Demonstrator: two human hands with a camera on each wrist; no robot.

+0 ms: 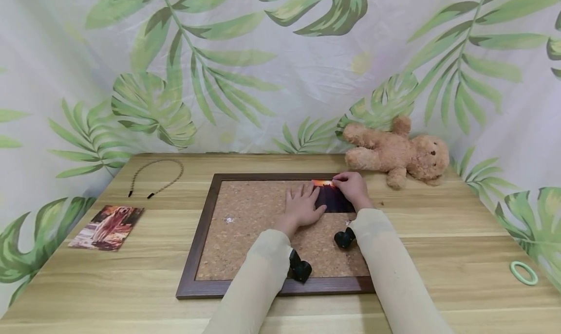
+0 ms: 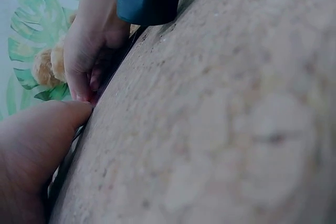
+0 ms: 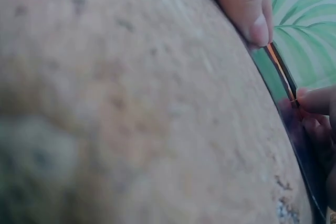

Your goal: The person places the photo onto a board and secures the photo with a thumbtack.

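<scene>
Leafy drapes [image 1: 245, 100] around a table [image 1: 456, 275] suggest a studio.

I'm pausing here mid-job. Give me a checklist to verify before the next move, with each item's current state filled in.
1. Sunset photo on the corkboard: ok, at the upper right.
2. Left hand steadying: ok, fingers spread on the board, reaching the photo's left side.
3. Right hand at the photo's top edge: ok, fingers bent there.
4. Pin in the right fingers: cannot tell, too small and hidden.
5. Photo's top-right corner in view: not ok, the right hand covers it.
6. Dog photo clear of the board: ok, on the table to the left.
</scene>
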